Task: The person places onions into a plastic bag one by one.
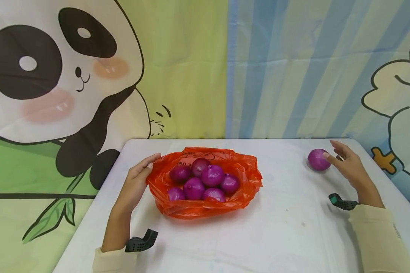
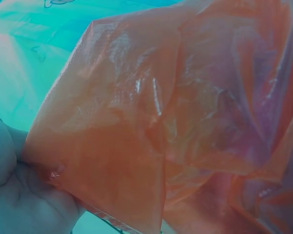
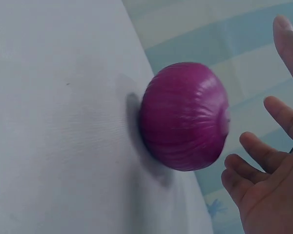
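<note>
A red plastic bag (image 1: 205,211) stands with its mouth spread on the table, several purple onions (image 1: 212,175) piled inside. My left hand (image 1: 135,182) pinches the bag's left rim between thumb and fingers; the left wrist view shows the stretched plastic (image 2: 112,122) held at the thumb. A single purple onion (image 1: 319,159) sits on the tabletop at the far right. Beside it is my right hand (image 1: 350,167), its fingers spread and loosely bent. In the right wrist view a gap shows between that onion (image 3: 183,117) and the fingers.
The white table (image 1: 280,227) carries the bag and the lone onion. Behind it hangs a printed cloth with a panda (image 1: 99,76) on the left and blue stripes (image 1: 294,76) on the right. Each wrist bears a dark camera mount (image 1: 141,241).
</note>
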`<action>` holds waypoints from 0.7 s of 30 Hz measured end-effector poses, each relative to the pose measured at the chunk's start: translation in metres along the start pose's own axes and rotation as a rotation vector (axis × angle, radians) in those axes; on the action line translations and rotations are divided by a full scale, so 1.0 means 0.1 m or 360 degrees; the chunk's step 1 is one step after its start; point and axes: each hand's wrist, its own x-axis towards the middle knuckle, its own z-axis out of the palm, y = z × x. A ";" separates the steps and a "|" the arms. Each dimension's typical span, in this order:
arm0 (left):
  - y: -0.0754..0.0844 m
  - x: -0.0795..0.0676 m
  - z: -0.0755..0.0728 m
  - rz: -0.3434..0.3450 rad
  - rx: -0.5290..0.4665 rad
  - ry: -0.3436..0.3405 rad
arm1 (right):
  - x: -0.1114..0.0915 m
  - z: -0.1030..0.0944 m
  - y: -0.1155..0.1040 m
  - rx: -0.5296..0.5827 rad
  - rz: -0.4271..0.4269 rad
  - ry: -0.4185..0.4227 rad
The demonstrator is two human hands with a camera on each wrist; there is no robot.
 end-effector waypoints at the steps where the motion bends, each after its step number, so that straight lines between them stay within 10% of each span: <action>1: 0.00 0.00 0.00 -0.0001 -0.0003 0.0002 | 0.01 0.01 0.02 0.0009 0.0005 -0.0010; 21: -0.01 -0.01 -0.01 -0.0021 -0.0002 -0.0010 | 0.07 0.13 0.23 -0.0197 0.0057 -0.0149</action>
